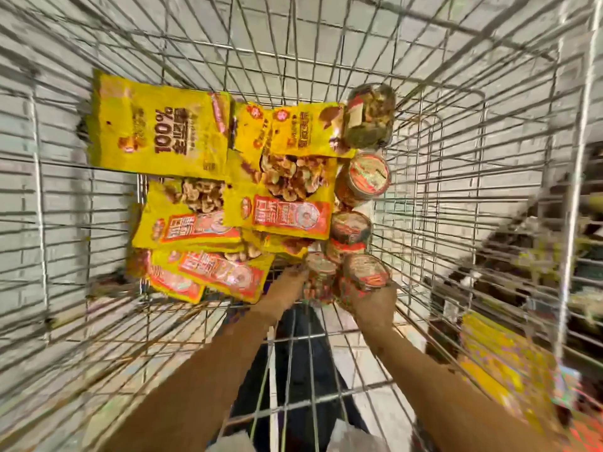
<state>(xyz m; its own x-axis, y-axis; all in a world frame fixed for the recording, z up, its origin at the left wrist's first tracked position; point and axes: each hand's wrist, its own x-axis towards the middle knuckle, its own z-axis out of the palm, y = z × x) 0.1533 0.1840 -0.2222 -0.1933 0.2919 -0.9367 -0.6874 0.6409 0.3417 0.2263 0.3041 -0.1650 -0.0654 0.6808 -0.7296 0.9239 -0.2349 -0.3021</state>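
A: My left hand [288, 287] clasped a round-lidded jar [319, 276], my right hand [375, 303] a second jar [365, 272], lower centre of frame, inside the wire cart [421, 177].
B: How'd they handle?
A: Stiff, light, probably slick; I judged the sidewalls the best hold.

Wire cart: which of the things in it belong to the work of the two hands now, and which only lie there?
In hand:
left hand, gripping the left tub
right hand, gripping the right tub

Only lying there:
yellow bags
other tubs by the right wall of the cart
clear tub at the far corner
yellow packs outside the cart
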